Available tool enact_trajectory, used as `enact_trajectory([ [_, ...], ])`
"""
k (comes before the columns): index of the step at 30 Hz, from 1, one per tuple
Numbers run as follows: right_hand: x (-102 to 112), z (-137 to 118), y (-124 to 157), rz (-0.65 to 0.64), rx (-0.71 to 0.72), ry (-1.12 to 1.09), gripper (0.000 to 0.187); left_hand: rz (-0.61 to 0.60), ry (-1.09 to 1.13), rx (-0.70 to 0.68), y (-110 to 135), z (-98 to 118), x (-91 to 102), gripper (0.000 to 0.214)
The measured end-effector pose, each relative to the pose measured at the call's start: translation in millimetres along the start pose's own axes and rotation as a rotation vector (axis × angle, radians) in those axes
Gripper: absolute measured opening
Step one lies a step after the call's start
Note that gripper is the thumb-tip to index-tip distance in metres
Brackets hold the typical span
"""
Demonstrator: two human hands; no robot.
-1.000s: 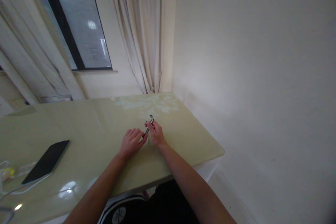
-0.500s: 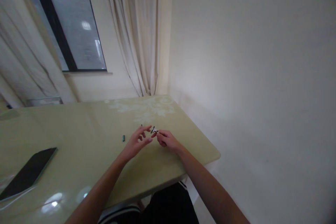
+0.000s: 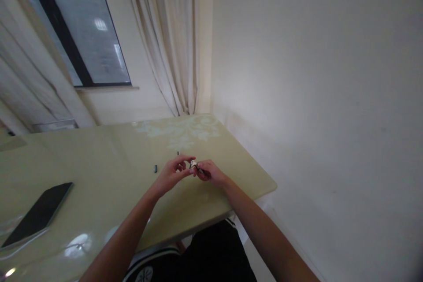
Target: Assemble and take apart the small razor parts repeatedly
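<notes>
A small white-and-black object [image 3: 193, 165] is held up between my two hands above the table; it is too small to tell its kind. My left hand [image 3: 172, 175] reaches in from the left, thumb and forefinger closed around the object's near-left end, the other fingers curled. From the other side my right hand [image 3: 209, 172] pinches the same object, with a dark part of it showing by the fingers. To the left of my left hand lies a small dark green block [image 3: 155, 168]. Just behind that hand, a tiny dark piece [image 3: 178, 153] is partly hidden.
The pale green glossy table [image 3: 109, 163] has a rounded right corner near a white wall [image 3: 317, 97]. A flat black device [image 3: 38, 213] with a white cable lies at the left. Curtains [image 3: 165, 39] and a window [image 3: 82, 22] stand behind.
My left hand's thumb and forefinger have closed in on the small object, which my right hand was holding alone. The object has turned somewhat, and the camera view has shifted slightly.
</notes>
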State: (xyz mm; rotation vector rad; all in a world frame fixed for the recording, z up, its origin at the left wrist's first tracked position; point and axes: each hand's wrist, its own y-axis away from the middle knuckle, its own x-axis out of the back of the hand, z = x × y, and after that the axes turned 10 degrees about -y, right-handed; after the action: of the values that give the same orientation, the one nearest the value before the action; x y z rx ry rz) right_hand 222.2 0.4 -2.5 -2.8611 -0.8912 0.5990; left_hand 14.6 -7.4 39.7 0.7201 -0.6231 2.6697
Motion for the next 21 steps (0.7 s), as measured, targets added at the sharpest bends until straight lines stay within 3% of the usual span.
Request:
enact_trajectory([
  [21, -0.8, -3.4, 2.3, 0.071, 0.011, 0.107, 0.046, -0.028, 0.007, 0.021, 1.7, -6.4, -1.3, 0.047],
])
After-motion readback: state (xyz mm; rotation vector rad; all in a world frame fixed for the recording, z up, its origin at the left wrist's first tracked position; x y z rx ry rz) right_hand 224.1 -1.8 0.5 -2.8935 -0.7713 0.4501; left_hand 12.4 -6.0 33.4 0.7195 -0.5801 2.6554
